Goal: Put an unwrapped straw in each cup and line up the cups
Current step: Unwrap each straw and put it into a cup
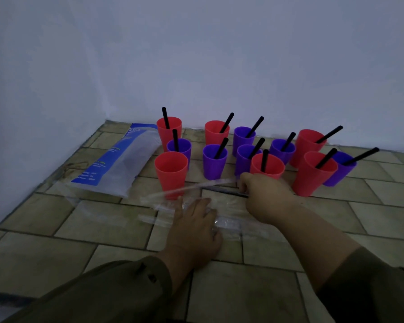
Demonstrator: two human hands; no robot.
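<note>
Twelve cups [214, 160] are standing upright in a loose cluster near the far wall, six red and six purple. Eleven are each holding a black straw [254, 127] that is leaning on the rim. The near-left red cup [171, 171] is standing without one. Just to its right a loose straw [225, 191] is lying low over the floor beside a clear wrapper [191, 188], and the right hand [264, 197] is pinching its right end.

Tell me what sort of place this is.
Probably the floor in a corner of a bare, dimly lit room: brick-pattern tiles, two plain white walls meeting at the back left, and the cups standing directly on the tiles.
</note>
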